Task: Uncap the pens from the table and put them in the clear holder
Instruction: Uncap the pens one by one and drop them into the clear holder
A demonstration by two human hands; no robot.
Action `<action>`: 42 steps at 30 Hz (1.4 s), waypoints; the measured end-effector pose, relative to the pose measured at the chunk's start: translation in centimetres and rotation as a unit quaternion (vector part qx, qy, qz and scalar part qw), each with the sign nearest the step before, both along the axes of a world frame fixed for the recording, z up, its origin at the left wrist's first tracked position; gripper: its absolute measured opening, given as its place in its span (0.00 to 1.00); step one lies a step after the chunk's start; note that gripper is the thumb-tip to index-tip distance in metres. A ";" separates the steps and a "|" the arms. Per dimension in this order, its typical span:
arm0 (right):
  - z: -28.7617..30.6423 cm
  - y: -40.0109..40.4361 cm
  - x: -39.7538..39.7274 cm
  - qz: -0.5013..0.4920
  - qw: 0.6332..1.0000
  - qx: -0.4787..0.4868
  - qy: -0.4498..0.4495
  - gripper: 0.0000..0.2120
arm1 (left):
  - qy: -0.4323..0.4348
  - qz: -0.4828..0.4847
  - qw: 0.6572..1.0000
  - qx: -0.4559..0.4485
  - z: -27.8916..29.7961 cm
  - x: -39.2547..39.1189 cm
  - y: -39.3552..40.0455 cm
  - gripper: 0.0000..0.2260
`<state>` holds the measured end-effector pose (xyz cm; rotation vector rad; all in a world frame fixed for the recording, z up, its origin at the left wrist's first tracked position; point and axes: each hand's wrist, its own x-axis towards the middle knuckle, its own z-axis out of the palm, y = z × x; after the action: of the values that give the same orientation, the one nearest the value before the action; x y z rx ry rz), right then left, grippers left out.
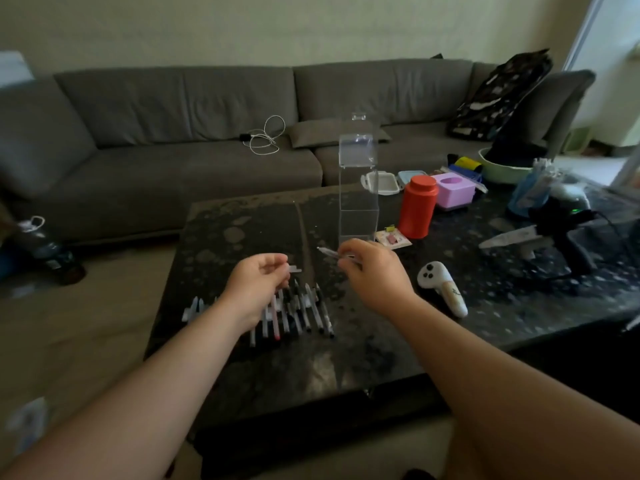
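A tall clear holder [358, 188] stands upright on the dark table [363, 341], just beyond my hands. My right hand [372, 271] pinches an uncapped clear pen [327, 252], its tip pointing left, close to the holder's base. A small clear cap [295, 270] is pinched in the fingers of my left hand [258, 289], a short gap left of the pen tip. Below my left hand lies a row of several capped pens [304, 311], partly hidden by my wrist. Loose clear caps [194, 310] lie at the row's left end.
A white controller [441, 287] lies right of my right hand. Behind it stand a red canister [417, 206], a pink box [453, 188], a small card [393, 238] and dark gear [568, 233]. A grey sofa [173, 133] runs behind the table.
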<state>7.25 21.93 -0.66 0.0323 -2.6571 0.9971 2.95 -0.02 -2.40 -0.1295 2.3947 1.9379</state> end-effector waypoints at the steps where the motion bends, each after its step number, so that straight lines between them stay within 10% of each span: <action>1: 0.2 -0.2 -0.5 0.009 0.999 0.028 0.013 0.07 | -0.002 0.011 0.999 0.035 0.3 -0.3 -0.1 0.07; 10: 0.6 0.1 -4.2 0.048 0.981 0.112 0.151 0.09 | 0.083 0.042 0.995 0.024 -0.3 -1.6 -1.1 0.06; 42: -1.2 0.0 -5.9 0.100 0.981 0.105 0.126 0.11 | 0.179 -0.003 0.981 -0.079 -0.7 -1.6 0.7 0.09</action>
<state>1.37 21.91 -1.90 0.4485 -2.5437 0.7088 1.35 0.66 -3.13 0.2413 2.7655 1.9033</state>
